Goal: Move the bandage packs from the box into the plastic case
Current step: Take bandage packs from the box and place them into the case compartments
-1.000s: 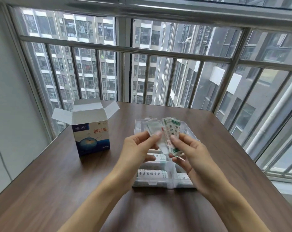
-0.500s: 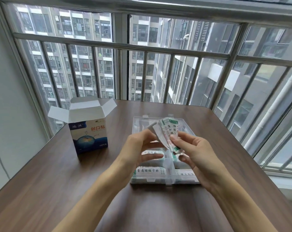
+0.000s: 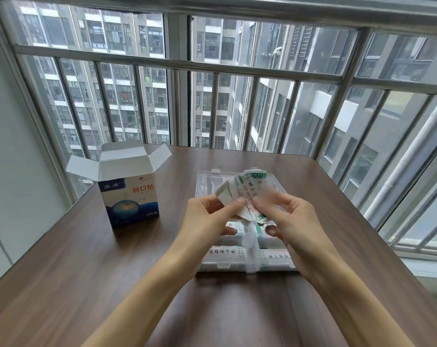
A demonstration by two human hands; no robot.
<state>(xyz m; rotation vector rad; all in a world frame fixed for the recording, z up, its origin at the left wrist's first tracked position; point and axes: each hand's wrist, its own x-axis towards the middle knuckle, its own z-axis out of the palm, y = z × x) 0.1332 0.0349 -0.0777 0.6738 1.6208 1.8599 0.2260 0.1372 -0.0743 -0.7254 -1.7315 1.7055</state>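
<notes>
Seen from above: a wide brown wooden desk (image 3: 87,284) set against a barred window (image 3: 212,66), tower blocks beyond. On the desk at left, a blue and white bandage box (image 3: 129,201), upright, top flaps open. At centre, a clear plastic case (image 3: 205,181), lid open, divided into compartments, printed packs already lying in the nearer ones. Raised just over the case, both hands closed on one fanned bunch of bandage packs (image 3: 247,189). Left hand (image 3: 207,219): grip narrow, thumb and forefinger pinching the white lower edge of the bunch. Right hand (image 3: 290,216): grip also on the bunch, fingertips blurred, exact hold hard to tell. Likely trouble from here: thin, slippery packs, splayed and loosely pinched, so one or more could slide free, land across a divider or in the wrong compartment, or skid onto the desk beside the case. Box light and tall, so easily tipped by a forearm.
</notes>
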